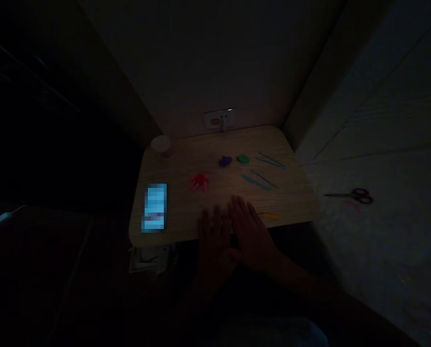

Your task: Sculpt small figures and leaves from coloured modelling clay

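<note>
In dim light, my left hand (pixel 216 236) lies at the front edge of the small wooden table (pixel 179 212), fingers stretched out. Beside it my right hand (pixel 252 234) is flat too, its thumb side meeting the left hand. Whether anything lies under the palms is hidden. Just beyond my fingers is a red and pink clay figure (pixel 200 180) with several leg-like strands. Further back sit a purple clay lump (pixel 225 161) and a green clay lump (pixel 243 158). A yellow-orange curved strip (pixel 269 215) lies right of my right hand.
Several thin blue modelling tools (pixel 257 182) lie at the table's right. A lit phone (pixel 154 208) lies at the left, a pale tub (pixel 162 145) behind it. A wall socket (pixel 219 119) is above the back edge. Scissors (pixel 356 195) rest on the pale surface to the right.
</note>
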`<state>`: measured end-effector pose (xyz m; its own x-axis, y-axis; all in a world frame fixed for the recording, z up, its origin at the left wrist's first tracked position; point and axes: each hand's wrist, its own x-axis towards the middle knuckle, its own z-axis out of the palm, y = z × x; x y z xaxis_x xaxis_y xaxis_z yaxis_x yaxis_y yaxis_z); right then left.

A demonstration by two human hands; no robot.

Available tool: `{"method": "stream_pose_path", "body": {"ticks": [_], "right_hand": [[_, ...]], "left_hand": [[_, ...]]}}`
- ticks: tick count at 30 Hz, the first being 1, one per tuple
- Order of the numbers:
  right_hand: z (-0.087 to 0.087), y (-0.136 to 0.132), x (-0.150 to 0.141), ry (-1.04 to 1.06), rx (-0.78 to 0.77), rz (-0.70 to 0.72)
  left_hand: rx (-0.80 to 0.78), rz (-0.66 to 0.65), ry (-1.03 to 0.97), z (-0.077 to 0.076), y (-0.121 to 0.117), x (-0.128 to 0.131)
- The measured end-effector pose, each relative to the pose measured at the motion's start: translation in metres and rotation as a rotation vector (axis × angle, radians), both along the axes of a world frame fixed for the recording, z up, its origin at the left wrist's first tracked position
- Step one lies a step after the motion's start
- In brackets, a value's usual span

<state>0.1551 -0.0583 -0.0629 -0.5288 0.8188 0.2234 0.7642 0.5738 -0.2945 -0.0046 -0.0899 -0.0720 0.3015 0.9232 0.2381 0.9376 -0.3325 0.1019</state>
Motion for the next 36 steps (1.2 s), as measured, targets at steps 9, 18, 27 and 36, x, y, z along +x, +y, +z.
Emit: {"method": "stream_pose_path", "body": {"ticks": [9, 18, 27, 36], "right_hand": [[0.005, 0.026, -0.013, -0.020, 0.008, -0.071], [-0.003, 0.001, 0.000, -0.019, 0.050, -0.001], [0.010, 0.038, -0.023, -0.030, 0.015, -0.093], [-0.001, 0.013, -0.011, 0.025, -0.001, 0.009]], "left_hand": [[0.030, 0.073, -0.012, -0.001, 0.027, 0.013], [0.063, -0.042, -0.038, -0.007, 0.013, 0.003], [0.028, -0.031, -0.106, -0.011, 0.044, 0.008], [0.087, -0.034, -0.095, -0.015, 0.023, 0.003]]}}
